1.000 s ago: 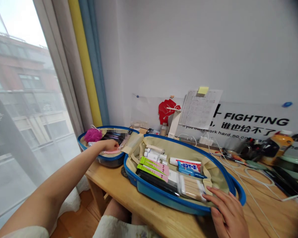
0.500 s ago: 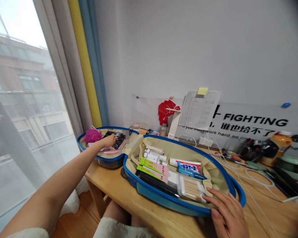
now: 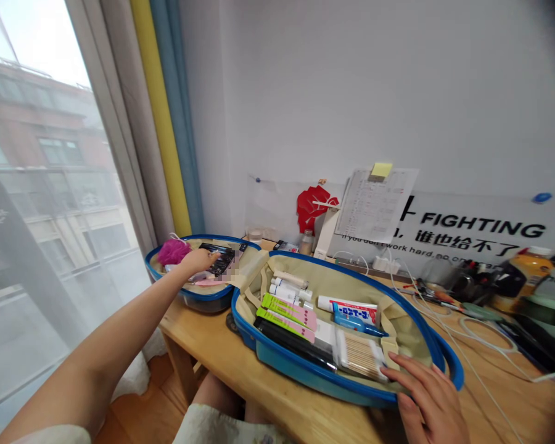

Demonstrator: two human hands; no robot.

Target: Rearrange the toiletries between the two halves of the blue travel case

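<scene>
A blue suitcase (image 3: 268, 361) with a beige lining lies open on a wooden desk. Inside its left half, my left hand (image 3: 200, 263) has its fingers closed at the edge of a flat, glossy black packet (image 3: 222, 261); some fingertips are hidden. A purple bath puff (image 3: 174, 251) sits beside that hand. My right hand (image 3: 432, 401) rests with spread fingers on the near right rim, close to a pack of cotton swabs (image 3: 361, 356). Around the swabs lie a toothpaste tube (image 3: 349, 306), a blue tube (image 3: 358, 323), green-and-pink sachets (image 3: 289, 314) and white tubes (image 3: 290, 291).
White cables (image 3: 485, 336) run over the desk (image 3: 490, 394) to the right. Behind them stand an orange bottle (image 3: 530, 277) and a green container (image 3: 548, 314). A white stand (image 3: 327, 234) is against the wall, and curtains (image 3: 169, 123) hang at the left.
My left hand has drawn slightly left and lower over the black packet, uncovering more of it. My right hand stays on the rim. The view has shifted a little.
</scene>
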